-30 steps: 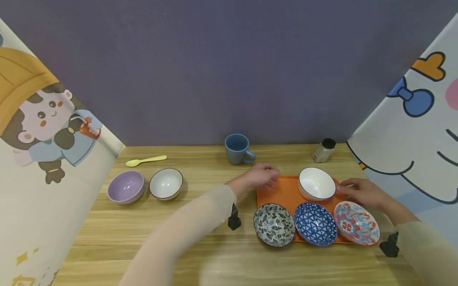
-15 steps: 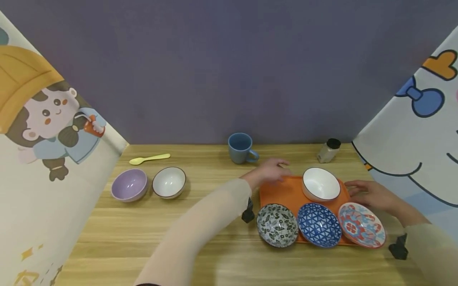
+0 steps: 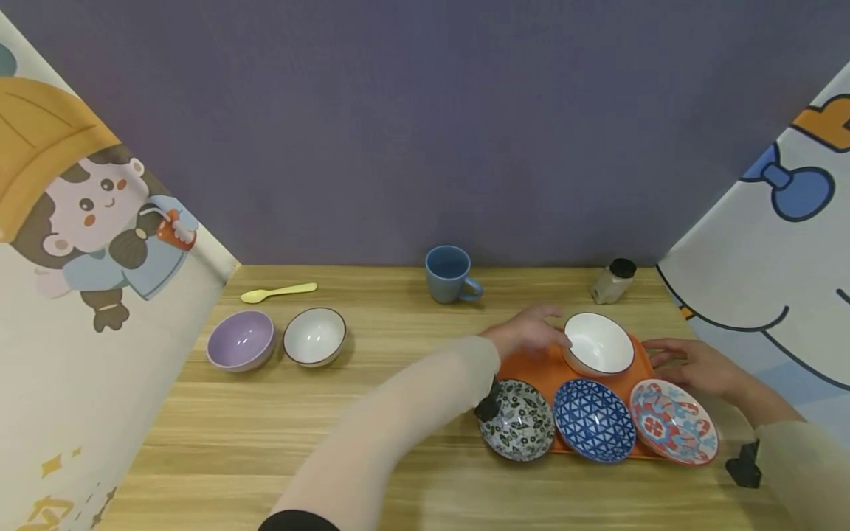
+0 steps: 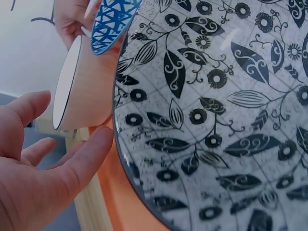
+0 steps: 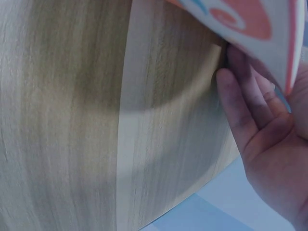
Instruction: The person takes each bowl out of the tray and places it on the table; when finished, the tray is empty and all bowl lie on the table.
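Observation:
A white bowl with a dark rim (image 3: 600, 344) stands toward the back right of an orange tray (image 3: 539, 371). My left hand (image 3: 533, 333) is at its left side with fingers spread; in the left wrist view the thumb and fingers lie around the near side of the bowl (image 4: 91, 91), contact unclear. My right hand (image 3: 693, 365) is at the tray's right edge, fingers loosely bent, partly beneath the red-patterned bowl in the right wrist view. Along the tray's front are a black-leaf bowl (image 3: 524, 428), a blue triangle-patterned bowl (image 3: 594, 420) and the red-patterned bowl (image 3: 674, 422).
A blue mug (image 3: 448, 276) and a black-lidded jar (image 3: 612, 283) stand by the back wall. On the left are a purple bowl (image 3: 241, 341), a smaller white bowl (image 3: 315, 337) and a yellow spoon (image 3: 279, 292). Printed panels flank the wooden table (image 3: 265, 442).
My left hand has moved right across the tray's back edge to the white bowl's side. The right hand stays by the tray's right edge. The head view has shifted slightly.

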Action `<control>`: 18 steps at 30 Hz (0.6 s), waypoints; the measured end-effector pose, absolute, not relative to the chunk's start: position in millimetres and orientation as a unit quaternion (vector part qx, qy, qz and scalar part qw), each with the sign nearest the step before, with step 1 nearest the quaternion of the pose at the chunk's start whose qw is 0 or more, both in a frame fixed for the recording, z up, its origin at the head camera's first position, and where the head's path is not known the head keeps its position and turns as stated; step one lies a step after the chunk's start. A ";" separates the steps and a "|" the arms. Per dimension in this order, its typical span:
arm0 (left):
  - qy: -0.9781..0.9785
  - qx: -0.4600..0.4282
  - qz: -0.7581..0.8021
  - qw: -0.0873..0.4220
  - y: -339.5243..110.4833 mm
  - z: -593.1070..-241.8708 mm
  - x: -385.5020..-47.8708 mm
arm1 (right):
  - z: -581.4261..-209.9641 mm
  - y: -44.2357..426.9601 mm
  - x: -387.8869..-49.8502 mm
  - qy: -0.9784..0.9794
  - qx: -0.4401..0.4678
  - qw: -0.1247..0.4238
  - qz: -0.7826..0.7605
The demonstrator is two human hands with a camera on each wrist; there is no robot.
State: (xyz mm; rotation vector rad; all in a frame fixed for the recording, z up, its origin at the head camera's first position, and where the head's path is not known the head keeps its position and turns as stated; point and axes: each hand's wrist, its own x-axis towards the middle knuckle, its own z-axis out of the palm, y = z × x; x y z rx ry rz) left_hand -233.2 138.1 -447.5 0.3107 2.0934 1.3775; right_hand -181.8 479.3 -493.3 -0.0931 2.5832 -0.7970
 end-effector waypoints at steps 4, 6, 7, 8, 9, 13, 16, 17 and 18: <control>0.801 0.102 0.506 0.304 149.1 -448.4 -229.9 | -494.1 480.2 -180.5 0.933 -0.034 0.215 -0.286; 0.811 0.101 0.493 0.298 155.0 -448.9 -229.2 | -494.0 480.7 -179.8 0.932 -0.032 0.218 -0.287; 0.814 0.098 0.489 0.298 157.3 -448.8 -228.7 | -494.1 480.9 -179.5 0.932 -0.031 0.219 -0.288; 0.814 0.095 0.489 0.299 159.5 -449.2 -228.5 | -493.9 480.8 -179.2 0.931 -0.031 0.219 -0.289; 0.813 0.089 0.490 0.301 161.5 -449.5 -228.2 | -493.7 480.7 -179.0 0.932 -0.031 0.220 -0.288; 0.804 0.060 0.503 0.311 166.1 -450.6 -227.1 | -493.8 480.2 -179.0 0.932 -0.034 0.219 -0.287; 0.793 0.035 0.520 0.317 168.4 -451.4 -225.5 | -495.1 480.9 -179.7 0.934 -0.037 0.216 -0.284; 0.789 0.026 0.525 0.318 168.8 -451.1 -224.6 | -495.8 481.2 -180.0 0.934 -0.039 0.214 -0.282; 0.786 0.018 0.529 0.319 169.2 -450.6 -223.5 | -496.2 481.5 -180.3 0.935 -0.040 0.213 -0.281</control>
